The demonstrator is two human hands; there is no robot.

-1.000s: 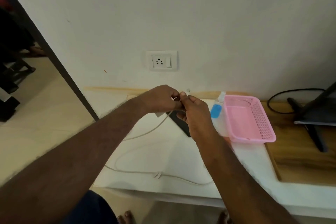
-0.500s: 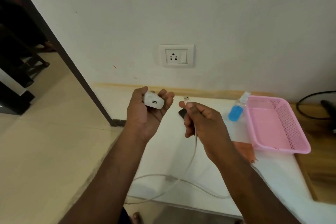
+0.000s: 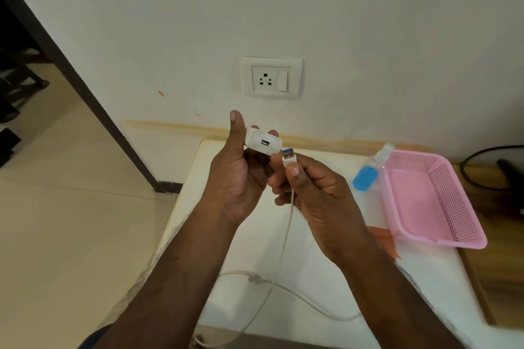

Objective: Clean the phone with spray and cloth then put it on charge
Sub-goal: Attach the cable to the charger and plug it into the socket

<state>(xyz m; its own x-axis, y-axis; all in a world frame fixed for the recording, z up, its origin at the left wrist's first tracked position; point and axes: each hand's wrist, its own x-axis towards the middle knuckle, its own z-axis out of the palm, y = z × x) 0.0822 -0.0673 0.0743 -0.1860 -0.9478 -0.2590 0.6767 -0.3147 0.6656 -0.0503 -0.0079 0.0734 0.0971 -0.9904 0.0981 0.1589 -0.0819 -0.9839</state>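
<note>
Left hand (image 3: 238,176) around charger (image 3: 263,144), right hand (image 3: 314,190) pinching plug (image 3: 289,160).

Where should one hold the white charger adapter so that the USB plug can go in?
Hold the charger adapter by its side faces, as the left hand does from below, leaving the port face bare. That port faces the USB plug, pinched by the right hand behind its metal tip.

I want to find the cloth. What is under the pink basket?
An orange cloth pokes out from under the pink basket, at its near left corner. The right hand and its arm cover more of it; how far it goes underneath is hidden.
</note>
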